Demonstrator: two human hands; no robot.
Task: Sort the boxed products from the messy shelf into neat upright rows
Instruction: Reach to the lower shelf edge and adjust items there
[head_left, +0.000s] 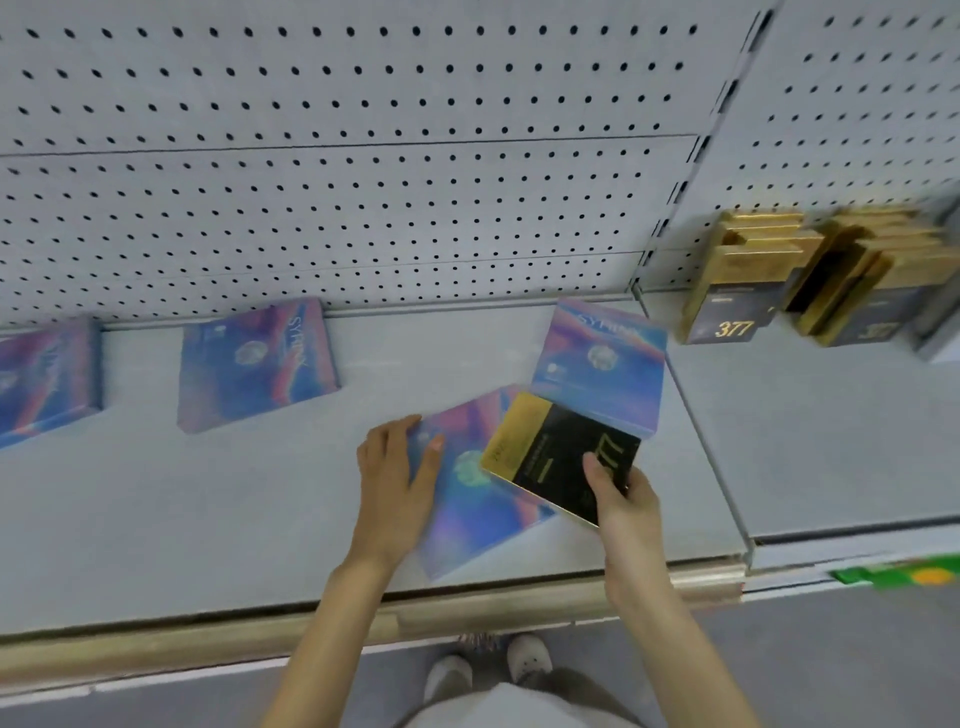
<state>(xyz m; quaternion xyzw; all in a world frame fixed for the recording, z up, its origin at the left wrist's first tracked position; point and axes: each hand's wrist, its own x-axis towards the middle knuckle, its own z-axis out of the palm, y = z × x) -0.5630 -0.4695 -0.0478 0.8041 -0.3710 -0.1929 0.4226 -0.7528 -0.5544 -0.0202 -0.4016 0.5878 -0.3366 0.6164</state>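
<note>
A black-and-gold box (550, 449) marked 377 is lifted at a tilt over the shelf, and my right hand (621, 501) grips its near corner. Under it lies a flat iridescent blue-purple box (478, 509); my left hand (395, 478) rests on its left edge, fingers spread over the top. Another iridescent box (602, 364) lies flat just behind, partly under the black box. Two more iridescent boxes lie flat further left, one in the middle (254, 364) and one at the left edge of view (47, 379).
On the right shelf section stand upright rows of gold-and-black 377 boxes (743, 280), (872, 280). A pegboard back wall (363, 182) rises behind. A divider (706, 431) separates the shelf sections. The shelf front lip (363, 618) runs below my arms; my shoes show on the floor.
</note>
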